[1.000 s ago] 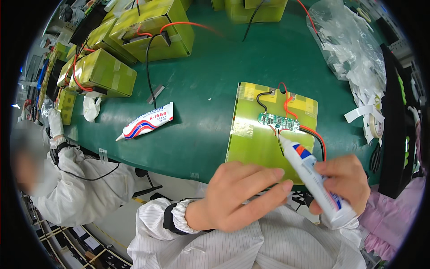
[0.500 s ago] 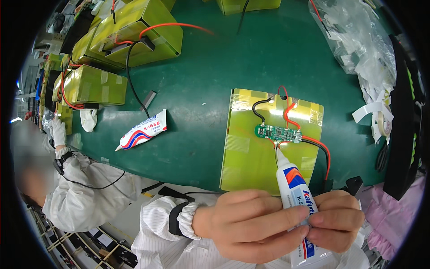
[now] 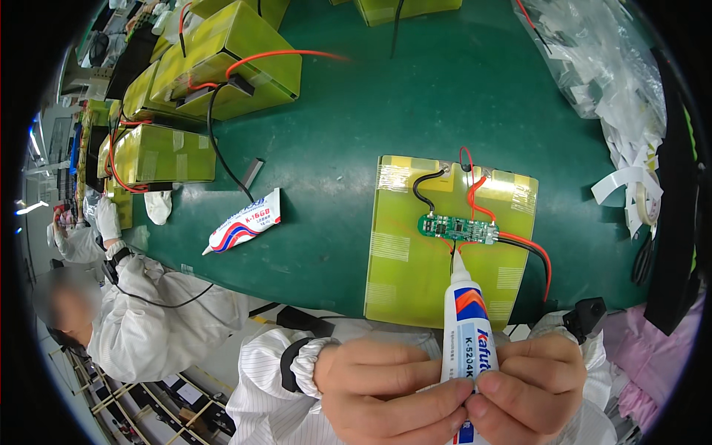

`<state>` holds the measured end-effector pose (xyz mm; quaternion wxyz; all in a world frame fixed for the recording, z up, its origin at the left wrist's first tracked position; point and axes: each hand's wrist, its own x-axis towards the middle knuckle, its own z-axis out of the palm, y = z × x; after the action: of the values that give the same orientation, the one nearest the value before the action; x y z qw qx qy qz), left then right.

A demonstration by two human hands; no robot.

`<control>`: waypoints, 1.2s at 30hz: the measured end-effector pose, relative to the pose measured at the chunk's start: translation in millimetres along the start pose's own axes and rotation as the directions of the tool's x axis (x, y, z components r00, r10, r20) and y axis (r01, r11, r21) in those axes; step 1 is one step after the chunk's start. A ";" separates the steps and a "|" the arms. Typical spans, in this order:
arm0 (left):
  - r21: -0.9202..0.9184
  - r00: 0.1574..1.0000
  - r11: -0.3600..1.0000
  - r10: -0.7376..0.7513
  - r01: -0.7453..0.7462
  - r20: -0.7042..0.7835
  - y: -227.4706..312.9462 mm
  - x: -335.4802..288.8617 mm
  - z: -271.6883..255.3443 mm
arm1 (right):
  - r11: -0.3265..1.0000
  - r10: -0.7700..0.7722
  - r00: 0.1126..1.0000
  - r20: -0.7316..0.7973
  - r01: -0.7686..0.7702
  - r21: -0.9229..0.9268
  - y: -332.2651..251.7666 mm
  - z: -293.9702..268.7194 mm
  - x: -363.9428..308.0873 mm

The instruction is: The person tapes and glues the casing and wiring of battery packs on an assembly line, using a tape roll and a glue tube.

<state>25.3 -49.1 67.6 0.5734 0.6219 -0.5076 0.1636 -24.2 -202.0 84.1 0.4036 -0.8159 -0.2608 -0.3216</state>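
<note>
Both my left hand [image 3: 393, 393] and my right hand [image 3: 534, 382] grip a white, blue and orange glue tube [image 3: 467, 326], thumbs pressed together on its body. The tube's tapered nozzle points away from me. Its tip is at the lower edge of a small green circuit board [image 3: 460, 229], beside thin black and red wires; whether it touches cannot be told. The board sits on a yellow-green wrapped battery pack [image 3: 404, 274]. Black and red wires run from the board to the pack's far edge, and a thicker pair [image 3: 540, 256] leaves to the right.
A second glue tube [image 3: 245, 222] lies on the green table [image 3: 334, 119], left of the pack. Several yellow-green packs [image 3: 245, 67] with loose wires stand far left. At right are a plastic bag [image 3: 593, 67], a tape roll [image 3: 647, 204] and a black bar [image 3: 671, 222]. A co-worker [image 3: 163, 319] sits left.
The glue tube has swung more upright, its rear end shifting left with both hands. Its nozzle tip stays by the board's lower edge. The whole view has shifted slightly.
</note>
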 end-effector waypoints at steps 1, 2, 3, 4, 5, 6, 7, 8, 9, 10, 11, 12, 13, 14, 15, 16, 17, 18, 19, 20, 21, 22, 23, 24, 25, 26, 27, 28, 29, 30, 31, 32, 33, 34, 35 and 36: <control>0.021 1.000 1.000 -0.005 0.005 0.004 1.0 -0.7 -1.4 | 1.000 0.007 0.998 0.059 -0.006 -0.012 -0.8 -2.7 3.7; 0.009 1.000 1.000 0.001 -0.001 0.002 1.9 -0.2 0.0 | 0.999 0.019 0.993 0.120 -0.013 -0.047 -2.9 -6.7 5.4; 0.005 1.000 1.000 -0.020 0.020 0.003 3.1 1.1 1.1 | 0.998 0.022 0.992 0.121 -0.015 -0.059 -4.1 -8.6 5.3; 0.001 0.999 0.999 -0.039 0.039 0.004 4.2 2.6 2.0 | 0.997 0.031 0.993 0.117 -0.023 -0.072 -5.5 -10.6 5.0; 0.008 0.999 0.999 -0.045 0.045 0.007 5.7 4.1 0.6 | 0.998 0.036 0.993 0.111 -0.029 -0.064 -4.3 -10.1 4.7; 0.020 0.996 0.997 -0.073 0.072 0.044 7.3 6.0 -1.4 | 0.998 0.036 0.993 0.110 -0.030 -0.057 -3.3 -9.2 4.0; 0.030 0.992 0.995 -0.100 0.097 0.081 8.3 7.0 -2.2 | 0.998 0.026 0.996 0.084 -0.021 -0.063 -2.4 -8.3 2.8; 0.035 0.991 0.994 -0.104 0.102 0.081 8.8 5.7 -1.6 | 0.998 0.016 0.998 0.059 -0.012 -0.067 -1.7 -6.9 1.8; 0.045 0.994 0.994 -0.103 0.101 0.031 9.0 4.0 0.7 | 0.998 0.016 0.998 0.059 -0.013 -0.062 -1.0 -5.5 1.0; 0.054 0.995 0.994 -0.099 0.100 -0.019 9.9 3.1 3.9 | 0.998 0.001 0.999 0.041 0.002 -0.068 -0.5 -4.3 0.5; 0.053 0.995 0.993 -0.101 0.102 -0.017 13.7 3.1 13.0 | 0.997 -0.012 1.000 0.023 0.013 -0.077 0.0 -3.5 -0.2; 0.088 0.959 0.973 -0.191 0.213 -0.211 19.7 3.1 26.0 | 0.997 -0.009 1.000 0.023 0.010 -0.075 0.3 -3.3 -0.3; 0.102 0.878 0.940 -0.262 0.327 -0.400 22.4 2.7 32.6 | 0.997 0.000 0.999 0.045 0.004 -0.074 0.4 -3.8 0.0; 0.104 0.880 0.939 -0.263 0.328 -0.396 21.0 2.3 28.6 | 0.997 0.006 0.998 0.064 -0.002 -0.072 0.1 -5.3 0.6; 0.111 0.939 0.963 -0.209 0.247 -0.271 18.0 0.7 19.8 | 0.998 0.008 0.998 0.060 -0.004 -0.070 -0.2 -6.1 0.8; 0.106 0.979 0.981 -0.148 0.164 -0.142 16.6 0.0 12.1 | 0.997 0.006 0.998 0.064 -0.001 -0.083 -0.5 -6.7 1.0; 0.105 0.979 0.981 -0.150 0.165 -0.139 17.2 1.5 6.3 | 0.995 0.005 0.997 0.071 0.002 -0.099 -0.5 -6.4 0.9; 0.084 0.980 0.976 -0.196 0.199 -0.044 18.5 4.7 1.2 | 0.995 0.008 0.998 0.069 -0.001 -0.098 0.7 -5.1 0.2; 0.066 0.970 0.970 -0.238 0.235 0.053 19.3 6.6 -0.7 | 0.996 -0.011 0.999 0.038 0.014 -0.091 2.6 -2.8 -1.0; 0.069 0.969 0.969 -0.240 0.236 0.056 19.2 4.8 -0.9 | 0.996 -0.031 1.000 0.006 0.031 -0.082 3.2 -0.8 -1.2; 0.053 0.974 0.974 -0.222 0.220 0.034 18.5 1.2 -0.7 | 0.996 -0.030 1.000 0.003 0.030 -0.079 2.8 0.1 -1.1; 0.038 0.979 0.979 -0.203 0.203 0.012 18.3 -1.1 -0.4 | 0.997 -0.023 1.000 -0.007 0.022 -0.071 2.3 0.9 -1.0; 0.038 0.979 0.978 -0.204 0.203 0.015 18.4 -1.7 0.9 | 0.998 -0.015 1.000 -0.017 0.014 -0.065 2.1 1.4 -1.0; 0.038 0.980 0.979 -0.200 0.201 -0.022 18.6 -2.1 3.1 | 0.998 -0.014 1.000 -0.019 0.013 -0.065 1.5 1.3 -0.9; 0.037 0.979 0.979 -0.196 0.198 -0.060 18.8 -2.4 4.9 | 0.998 -0.001 1.000 -0.013 0.000 -0.062 0.4 0.7 -0.6; 0.034 0.979 0.980 -0.194 0.197 -0.057 18.9 -2.5 6.5 | 0.998 0.013 1.000 -0.008 -0.014 -0.062 -0.6 -0.3 -0.4; 0.048 0.981 0.982 -0.178 0.182 -0.077 18.9 -2.6 8.0 | 0.998 0.015 1.000 -0.010 -0.016 -0.067 -0.8 -0.4 -0.6; 0.062 0.982 0.984 -0.161 0.167 -0.097 19.1 -2.3 9.2 | 0.997 0.002 1.000 -0.026 -0.004 -0.080 -0.4 -0.2 -0.9; 0.070 0.982 0.983 -0.165 0.172 -0.094 20.2 -3.1 8.1 | 0.997 -0.012 0.999 -0.044 0.009 -0.076 1.0 2.5 -1.7; 0.074 0.979 0.978 -0.187 0.193 -0.086 21.6 -3.6 7.0 | 0.998 -0.012 0.999 -0.047 0.008 -0.068 2.4 4.1 -2.3; 0.079 0.975 0.974 -0.208 0.214 -0.078 23.2 -4.4 6.1 | 0.998 -0.027 0.999 -0.040 0.024 -0.063 3.8 5.4 -3.1; 0.075 0.975 0.974 -0.207 0.212 -0.076 26.2 -5.7 13.6 | 0.997 -0.041 0.999 -0.030 0.039 -0.072 4.2 4.7 -3.0; 0.083 0.925 0.950 -0.269 0.301 -0.269 29.8 -5.4 27.2 | 0.996 -0.040 0.999 -0.030 0.038 -0.076 4.1 4.3 -3.2; 0.073 0.834 0.919 -0.316 0.388 -0.452 31.8 -5.6 34.5 | 0.997 -0.042 0.999 -0.032 0.039 -0.072 4.0 4.2 -3.5; 0.072 0.835 0.920 -0.316 0.386 -0.450 29.9 -8.3 26.0 | 0.997 -0.044 0.998 -0.034 0.041 -0.067 4.0 4.0 -3.8; -0.013 0.942 0.964 -0.261 0.264 -0.210 22.7 -0.1 15.8 | 0.991 -0.035 0.999 -0.029 0.031 -0.130 -1.1 -8.4 -2.9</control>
<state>0.7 -59.1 75.3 0.6356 0.6675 -0.3559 0.1542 -29.5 -208.8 86.4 0.3482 -0.8309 -0.2466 -0.3572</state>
